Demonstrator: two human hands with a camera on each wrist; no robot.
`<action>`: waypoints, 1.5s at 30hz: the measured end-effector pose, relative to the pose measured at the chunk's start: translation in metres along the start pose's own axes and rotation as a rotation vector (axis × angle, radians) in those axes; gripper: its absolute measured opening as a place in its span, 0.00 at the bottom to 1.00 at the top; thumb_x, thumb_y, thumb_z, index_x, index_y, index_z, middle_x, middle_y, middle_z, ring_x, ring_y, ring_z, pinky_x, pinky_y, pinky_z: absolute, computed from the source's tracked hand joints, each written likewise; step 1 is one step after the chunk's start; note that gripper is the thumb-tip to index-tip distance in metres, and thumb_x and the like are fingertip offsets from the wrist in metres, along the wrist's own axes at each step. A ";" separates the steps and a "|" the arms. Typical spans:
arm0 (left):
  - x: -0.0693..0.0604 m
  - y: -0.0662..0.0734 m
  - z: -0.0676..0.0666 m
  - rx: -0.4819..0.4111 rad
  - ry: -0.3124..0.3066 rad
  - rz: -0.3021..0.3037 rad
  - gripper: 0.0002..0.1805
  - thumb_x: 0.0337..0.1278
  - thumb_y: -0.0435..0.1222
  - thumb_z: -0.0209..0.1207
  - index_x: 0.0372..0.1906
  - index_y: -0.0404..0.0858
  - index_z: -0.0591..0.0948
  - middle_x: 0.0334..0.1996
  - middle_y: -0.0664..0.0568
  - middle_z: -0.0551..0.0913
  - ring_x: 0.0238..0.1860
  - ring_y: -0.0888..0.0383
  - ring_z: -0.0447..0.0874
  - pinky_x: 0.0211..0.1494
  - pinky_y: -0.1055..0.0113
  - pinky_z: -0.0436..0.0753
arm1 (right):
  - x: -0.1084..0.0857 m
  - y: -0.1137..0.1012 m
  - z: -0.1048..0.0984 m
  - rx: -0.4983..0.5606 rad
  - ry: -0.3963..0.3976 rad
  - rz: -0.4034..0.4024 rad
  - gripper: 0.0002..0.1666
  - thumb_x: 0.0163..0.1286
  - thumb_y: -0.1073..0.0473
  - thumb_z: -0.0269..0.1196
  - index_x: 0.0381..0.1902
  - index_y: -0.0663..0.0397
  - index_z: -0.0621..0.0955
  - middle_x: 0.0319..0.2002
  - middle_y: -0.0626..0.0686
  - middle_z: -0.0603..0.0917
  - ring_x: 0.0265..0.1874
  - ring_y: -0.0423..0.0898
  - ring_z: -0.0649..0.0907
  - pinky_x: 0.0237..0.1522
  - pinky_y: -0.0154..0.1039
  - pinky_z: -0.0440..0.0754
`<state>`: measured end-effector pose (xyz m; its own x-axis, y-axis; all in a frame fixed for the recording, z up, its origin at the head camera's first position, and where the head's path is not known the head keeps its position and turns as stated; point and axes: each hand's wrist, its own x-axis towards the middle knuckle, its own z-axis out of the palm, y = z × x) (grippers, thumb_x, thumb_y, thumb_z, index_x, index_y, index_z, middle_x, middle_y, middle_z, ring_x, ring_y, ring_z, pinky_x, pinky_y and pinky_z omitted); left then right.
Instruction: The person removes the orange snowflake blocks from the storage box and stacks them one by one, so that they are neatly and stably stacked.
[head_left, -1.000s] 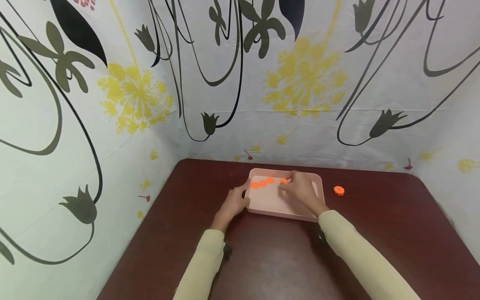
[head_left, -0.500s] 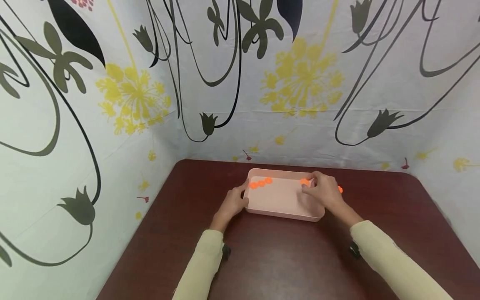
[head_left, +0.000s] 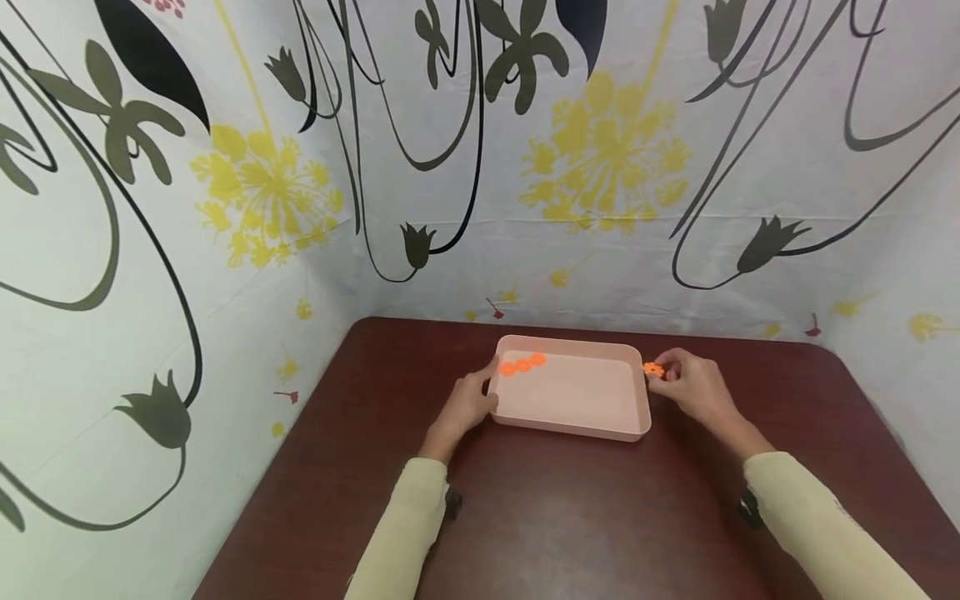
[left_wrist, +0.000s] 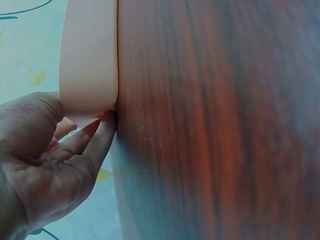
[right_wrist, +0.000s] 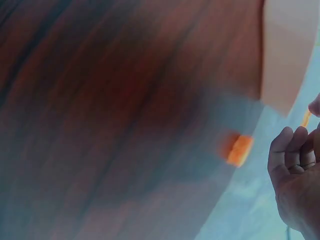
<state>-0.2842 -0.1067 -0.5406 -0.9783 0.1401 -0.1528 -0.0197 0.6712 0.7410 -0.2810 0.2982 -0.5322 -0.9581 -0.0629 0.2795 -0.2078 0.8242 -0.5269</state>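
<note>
Your left grip [head_left: 465, 406] holds the pink tray [head_left: 577, 396], a row of orange pieces [head_left: 523, 363] already inside; your right grip [head_left: 697, 387] pinches another piece [head_left: 653, 368] just outside, a further piece [right_wrist: 241, 151] apparently left on the tabletop [head_left: 540, 517].

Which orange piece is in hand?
The piece pinched by the right hand, beside the tray; three others lie inside it, the rest on the table.

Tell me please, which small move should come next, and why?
Probably lower the held piece toward the thicker piece on the table: the right hand has carried it out of the tray and pinches it just past its side, and the right wrist view shows the thicker piece close by.
</note>
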 end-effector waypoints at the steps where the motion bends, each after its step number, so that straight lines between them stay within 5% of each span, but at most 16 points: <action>1: 0.000 0.000 0.000 0.001 0.000 0.000 0.43 0.68 0.29 0.59 0.84 0.56 0.60 0.78 0.52 0.72 0.24 0.56 0.66 0.27 0.67 0.72 | -0.001 0.004 -0.001 -0.009 0.002 0.009 0.20 0.61 0.58 0.74 0.46 0.63 0.83 0.24 0.51 0.78 0.22 0.44 0.72 0.23 0.36 0.68; 17: 0.001 0.004 0.000 -0.008 0.002 -0.007 0.43 0.67 0.29 0.58 0.84 0.56 0.60 0.60 0.46 0.84 0.19 0.57 0.61 0.25 0.67 0.69 | 0.000 0.043 -0.013 -0.071 -0.100 0.130 0.25 0.65 0.53 0.72 0.50 0.67 0.80 0.29 0.56 0.82 0.25 0.48 0.76 0.25 0.40 0.72; 25: -0.002 0.005 0.000 -0.006 0.010 0.002 0.43 0.68 0.29 0.58 0.84 0.56 0.61 0.78 0.52 0.72 0.25 0.55 0.65 0.29 0.65 0.71 | 0.001 0.044 -0.012 -0.077 -0.107 0.148 0.25 0.66 0.52 0.72 0.50 0.68 0.81 0.30 0.57 0.82 0.26 0.48 0.77 0.27 0.39 0.72; 39: -0.004 0.003 0.000 0.000 0.025 0.007 0.42 0.68 0.30 0.58 0.83 0.56 0.62 0.79 0.52 0.71 0.36 0.53 0.74 0.34 0.66 0.75 | 0.003 0.047 -0.009 -0.083 -0.124 0.155 0.26 0.67 0.52 0.71 0.51 0.69 0.81 0.34 0.60 0.85 0.30 0.50 0.79 0.29 0.39 0.73; 45: -0.003 0.002 -0.001 -0.009 0.019 0.012 0.42 0.68 0.29 0.57 0.83 0.55 0.62 0.79 0.51 0.71 0.25 0.54 0.66 0.29 0.66 0.71 | 0.004 0.048 -0.007 -0.088 -0.134 0.160 0.27 0.66 0.51 0.71 0.52 0.69 0.82 0.35 0.60 0.86 0.31 0.51 0.80 0.30 0.39 0.72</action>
<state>-0.2812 -0.1067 -0.5384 -0.9823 0.1342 -0.1309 -0.0092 0.6632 0.7484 -0.2930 0.3416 -0.5506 -0.9963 0.0034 0.0861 -0.0387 0.8752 -0.4822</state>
